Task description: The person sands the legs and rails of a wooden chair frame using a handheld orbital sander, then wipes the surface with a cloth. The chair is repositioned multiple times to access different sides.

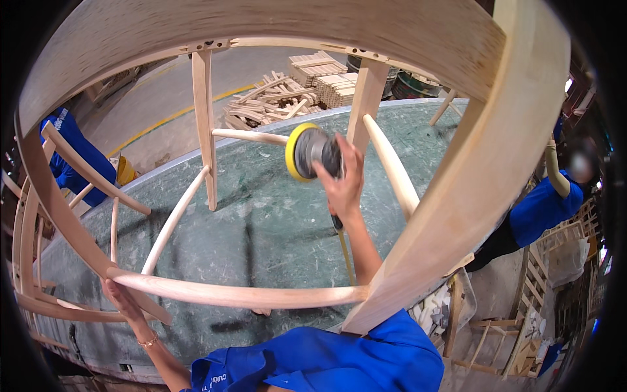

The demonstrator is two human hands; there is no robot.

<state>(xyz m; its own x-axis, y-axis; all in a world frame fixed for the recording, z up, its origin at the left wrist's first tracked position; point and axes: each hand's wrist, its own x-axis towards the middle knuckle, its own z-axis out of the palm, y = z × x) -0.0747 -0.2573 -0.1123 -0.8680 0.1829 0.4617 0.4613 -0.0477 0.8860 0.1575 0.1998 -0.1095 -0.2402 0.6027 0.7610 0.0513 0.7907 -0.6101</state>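
Note:
A pale wooden chair frame (248, 295) stands over the green worktop, its curved, wide board arching across the top of the view and its legs joined by round rungs. My right hand (345, 183) reaches inside the frame and grips a sander (319, 151) with a round yellow pad. The pad is turned sideways toward the left, next to a far rung; whether it touches the wood I cannot tell. At the lower left, my left hand (124, 302) is closed on the frame's leg, beside the end of the near rung. Its fingertips are partly hidden.
The green worktop (281, 242) is scuffed. A second wooden frame (26, 228) stands at the left, near a person in blue (91, 163). Wooden sticks (271, 101) lie piled beyond the worktop. Another person (548, 202) works at the right. A hose (345, 258) trails from the sander.

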